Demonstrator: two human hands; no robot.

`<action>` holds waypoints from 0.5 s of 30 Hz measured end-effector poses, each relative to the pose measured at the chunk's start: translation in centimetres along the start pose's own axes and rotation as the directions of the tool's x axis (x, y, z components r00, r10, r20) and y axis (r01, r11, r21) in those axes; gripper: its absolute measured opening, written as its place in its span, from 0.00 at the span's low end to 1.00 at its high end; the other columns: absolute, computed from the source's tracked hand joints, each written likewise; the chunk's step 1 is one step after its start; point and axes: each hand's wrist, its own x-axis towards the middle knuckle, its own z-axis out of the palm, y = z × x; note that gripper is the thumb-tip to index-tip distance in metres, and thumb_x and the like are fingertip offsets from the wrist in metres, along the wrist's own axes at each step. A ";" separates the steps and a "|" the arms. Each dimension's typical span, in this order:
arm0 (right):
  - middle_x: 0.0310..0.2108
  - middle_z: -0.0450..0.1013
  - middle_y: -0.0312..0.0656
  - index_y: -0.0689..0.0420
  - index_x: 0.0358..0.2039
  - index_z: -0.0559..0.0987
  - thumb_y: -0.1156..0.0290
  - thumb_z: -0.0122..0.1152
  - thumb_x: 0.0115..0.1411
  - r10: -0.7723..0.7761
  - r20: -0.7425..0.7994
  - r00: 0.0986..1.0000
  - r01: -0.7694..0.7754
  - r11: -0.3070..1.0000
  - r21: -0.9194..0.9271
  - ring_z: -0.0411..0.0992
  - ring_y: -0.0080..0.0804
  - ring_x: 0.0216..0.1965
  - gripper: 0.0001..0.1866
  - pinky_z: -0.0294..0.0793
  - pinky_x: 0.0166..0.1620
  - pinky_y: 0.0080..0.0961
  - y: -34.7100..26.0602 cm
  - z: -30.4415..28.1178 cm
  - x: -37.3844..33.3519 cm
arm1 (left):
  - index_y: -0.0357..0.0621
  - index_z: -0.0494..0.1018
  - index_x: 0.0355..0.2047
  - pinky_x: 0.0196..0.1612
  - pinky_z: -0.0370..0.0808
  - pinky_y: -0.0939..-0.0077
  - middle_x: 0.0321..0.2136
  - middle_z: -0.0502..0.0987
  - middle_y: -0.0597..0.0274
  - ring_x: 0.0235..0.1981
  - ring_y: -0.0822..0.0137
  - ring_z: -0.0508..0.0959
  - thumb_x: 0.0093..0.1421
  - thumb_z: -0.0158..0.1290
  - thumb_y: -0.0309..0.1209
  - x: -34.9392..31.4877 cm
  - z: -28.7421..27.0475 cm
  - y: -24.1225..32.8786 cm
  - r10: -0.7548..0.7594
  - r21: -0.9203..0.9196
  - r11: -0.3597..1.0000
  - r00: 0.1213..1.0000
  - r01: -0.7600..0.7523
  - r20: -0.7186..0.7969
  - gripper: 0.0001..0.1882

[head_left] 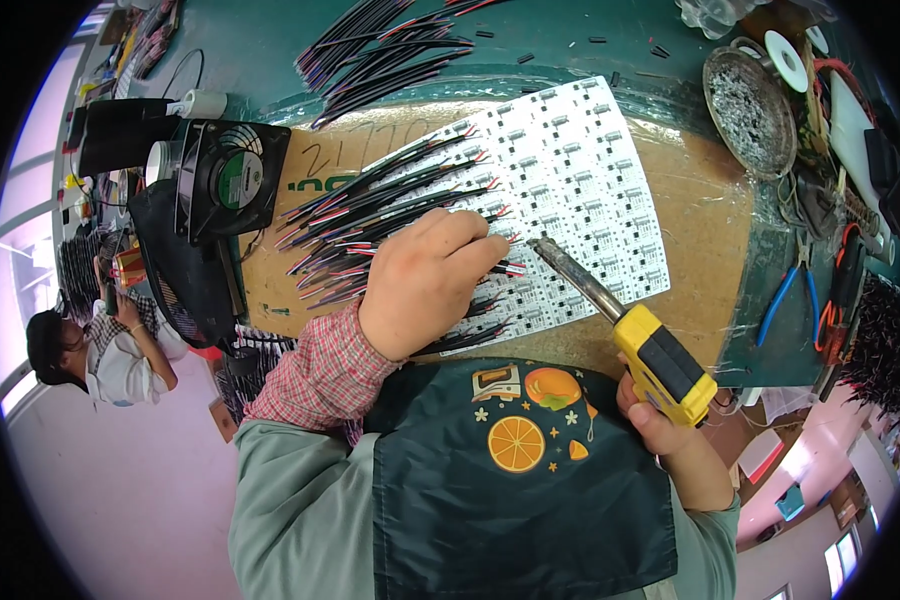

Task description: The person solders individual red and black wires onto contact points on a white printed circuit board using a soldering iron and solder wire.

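A white circuit board panel (610, 190) with many small dark parts lies aslant on a brown cardboard sheet. Along its left side runs a row of black-sheathed cables (370, 205), their red and white wire ends on the board. My left hand (432, 280) is over this row, fingers pinched around a cable whose coloured end shows just past the fingertips. My right hand (655, 415) is wrapped round a yellow and black soldering gun (660, 362). Its metal tip points up and left, close to the wire ends by my left fingertips; whether it touches the board I cannot tell.
A small black fan (232, 180) stands at the left. Loose cables (380, 55) lie at the far side. To the right are a round metal dish of solder scraps (750, 110) and blue-handled pliers (790, 290). Another person (110, 345) sits at far left.
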 end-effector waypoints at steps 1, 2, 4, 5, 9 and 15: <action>0.25 0.71 0.39 0.59 0.32 0.76 0.63 0.67 0.53 0.004 -0.004 1.000 -0.004 1.000 0.015 0.72 0.31 0.24 0.14 0.71 0.29 0.26 -0.1 0.0 0.1 | 0.45 0.78 0.36 0.34 0.75 0.67 0.33 0.75 0.61 0.33 0.58 0.77 0.45 0.54 0.17 0.0 0.0 0.0 -0.003 -0.008 1.000 1.000 0.003 0.003 0.16; 0.26 0.71 0.39 0.59 0.33 0.76 0.63 0.67 0.52 0.008 -0.009 1.000 -0.008 1.000 0.029 0.72 0.31 0.25 0.14 0.71 0.29 0.26 -0.2 0.1 0.1 | 0.45 0.78 0.36 0.34 0.75 0.67 0.33 0.75 0.61 0.33 0.58 0.77 0.45 0.54 0.17 0.1 -0.1 0.0 -0.002 -0.009 1.000 1.000 0.002 0.003 0.16; 0.26 0.71 0.39 0.59 0.33 0.76 0.63 0.67 0.52 0.010 -0.008 1.000 -0.010 1.000 0.029 0.72 0.31 0.25 0.14 0.71 0.30 0.26 -0.2 0.0 0.1 | 0.45 0.78 0.36 0.34 0.75 0.67 0.33 0.76 0.61 0.33 0.58 0.77 0.45 0.55 0.17 0.2 -0.1 0.0 0.000 -0.019 1.000 1.000 0.000 0.011 0.17; 0.26 0.71 0.39 0.59 0.33 0.76 0.63 0.67 0.52 0.010 -0.002 1.000 -0.010 0.999 0.030 0.72 0.31 0.25 0.15 0.71 0.30 0.26 -0.2 0.0 0.1 | 0.45 0.78 0.36 0.34 0.75 0.67 0.33 0.76 0.61 0.33 0.58 0.77 0.45 0.55 0.17 0.1 -0.1 0.0 0.000 -0.017 1.000 1.000 0.000 0.011 0.17; 0.26 0.71 0.38 0.59 0.34 0.76 0.64 0.67 0.51 0.036 -0.007 0.999 -0.035 0.999 0.023 0.72 0.31 0.26 0.15 0.71 0.31 0.26 -0.3 0.1 0.1 | 0.45 0.78 0.36 0.34 0.75 0.68 0.33 0.75 0.62 0.32 0.59 0.77 0.45 0.55 0.17 0.1 -0.1 0.0 0.008 0.005 1.000 1.000 -0.009 0.019 0.17; 0.26 0.71 0.38 0.59 0.33 0.75 0.65 0.67 0.52 0.004 -0.007 1.000 -0.003 1.000 0.009 0.72 0.31 0.26 0.14 0.71 0.31 0.26 0.4 0.0 -0.2 | 0.46 0.78 0.36 0.33 0.75 0.69 0.32 0.75 0.63 0.32 0.60 0.76 0.45 0.55 0.18 0.0 0.0 -0.1 0.018 0.037 0.999 1.000 -0.019 0.025 0.16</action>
